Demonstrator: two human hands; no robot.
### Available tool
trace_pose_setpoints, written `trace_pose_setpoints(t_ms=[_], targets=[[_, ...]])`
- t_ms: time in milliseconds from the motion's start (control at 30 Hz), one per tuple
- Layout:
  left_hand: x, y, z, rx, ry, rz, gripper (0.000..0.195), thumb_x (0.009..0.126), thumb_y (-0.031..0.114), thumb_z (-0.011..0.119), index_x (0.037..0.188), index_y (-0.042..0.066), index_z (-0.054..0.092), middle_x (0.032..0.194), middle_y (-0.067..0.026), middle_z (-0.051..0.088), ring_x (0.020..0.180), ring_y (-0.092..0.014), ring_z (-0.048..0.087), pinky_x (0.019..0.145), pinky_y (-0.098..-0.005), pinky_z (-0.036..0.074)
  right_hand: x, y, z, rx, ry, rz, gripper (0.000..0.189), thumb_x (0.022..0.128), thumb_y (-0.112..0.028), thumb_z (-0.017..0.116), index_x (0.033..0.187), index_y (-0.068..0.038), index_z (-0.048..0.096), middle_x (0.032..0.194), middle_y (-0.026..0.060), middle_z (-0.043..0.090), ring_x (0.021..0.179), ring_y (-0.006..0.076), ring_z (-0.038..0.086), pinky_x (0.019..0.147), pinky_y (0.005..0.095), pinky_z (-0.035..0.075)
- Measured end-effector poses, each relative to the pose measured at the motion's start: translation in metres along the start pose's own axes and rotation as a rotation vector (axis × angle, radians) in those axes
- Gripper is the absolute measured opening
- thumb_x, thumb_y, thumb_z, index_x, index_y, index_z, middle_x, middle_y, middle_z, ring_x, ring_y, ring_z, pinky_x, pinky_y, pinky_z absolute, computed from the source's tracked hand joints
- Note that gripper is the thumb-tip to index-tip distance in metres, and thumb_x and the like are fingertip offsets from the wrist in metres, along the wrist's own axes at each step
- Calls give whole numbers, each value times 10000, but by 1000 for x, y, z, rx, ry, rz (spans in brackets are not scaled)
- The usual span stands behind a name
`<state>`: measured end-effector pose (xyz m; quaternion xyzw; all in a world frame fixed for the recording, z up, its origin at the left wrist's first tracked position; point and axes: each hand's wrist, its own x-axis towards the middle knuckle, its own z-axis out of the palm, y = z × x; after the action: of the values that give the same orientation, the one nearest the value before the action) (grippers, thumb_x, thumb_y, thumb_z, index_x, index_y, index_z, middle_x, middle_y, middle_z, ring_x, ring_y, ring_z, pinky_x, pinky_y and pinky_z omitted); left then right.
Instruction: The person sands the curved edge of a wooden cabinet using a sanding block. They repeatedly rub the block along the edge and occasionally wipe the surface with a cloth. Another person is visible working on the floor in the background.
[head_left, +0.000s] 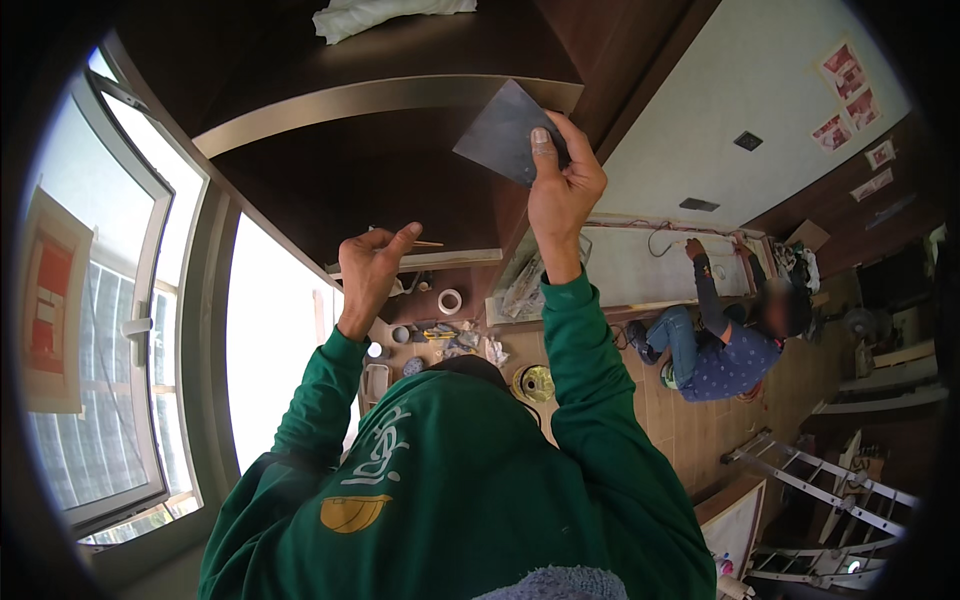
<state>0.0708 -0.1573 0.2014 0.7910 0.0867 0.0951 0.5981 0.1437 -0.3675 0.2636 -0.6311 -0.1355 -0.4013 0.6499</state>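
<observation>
My right hand (562, 191) grips a dark grey square sheet (496, 135), thumb on its face. It looks like sandpaper or a thin flexible plate; I cannot tell which. The sheet is raised before a dark wood cabinet, its top corner overlapping the light-coloured shelf edge (360, 106) in my view. Lower and to the left, my left hand (373, 262) has its thumb closed against curled fingers. A thin wooden stick (429, 244) pokes out from that grip, its other end hidden by the hand. Crumpled white material (390, 13) lies on the upper shelf.
An open window (142, 330) is at my left. Below the cabinet are a tape roll (449, 301), a small cup (400, 334) and several tools (450, 337). At right, another person (724, 360) crouches by a long pale panel (637, 262). A metal ladder (825, 487) lies lower right.
</observation>
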Motion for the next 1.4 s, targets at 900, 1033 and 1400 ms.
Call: trace_pose_setpoints(t_ms=[900,1033,1400], targets=[[5,103,-21,199,90,493,216,850,196,837,952,14,780,656,-23,632,548,-60,542,487,-252,403,-48,-18,-81,233,103,305,267,866,-11,630,1106,67,716,991,81,715,904,131,637,868,253,475],[47,160,-17,346,-22,783,265,834,234,849,1017,51,789,701,-21,635,573,-57,528,512,-245,411,-66,-22,-98,282,123,365,259,867,6,637,1106,65,717,990,75,716,896,134,635,875,250,470],[96,222,14,878,-278,920,239,851,210,798,1030,52,784,643,-56,627,457,-103,517,458,-277,418,-135,2,-151,388,318,497,237,872,-7,693,1101,34,736,1004,50,708,932,109,609,878,237,455]])
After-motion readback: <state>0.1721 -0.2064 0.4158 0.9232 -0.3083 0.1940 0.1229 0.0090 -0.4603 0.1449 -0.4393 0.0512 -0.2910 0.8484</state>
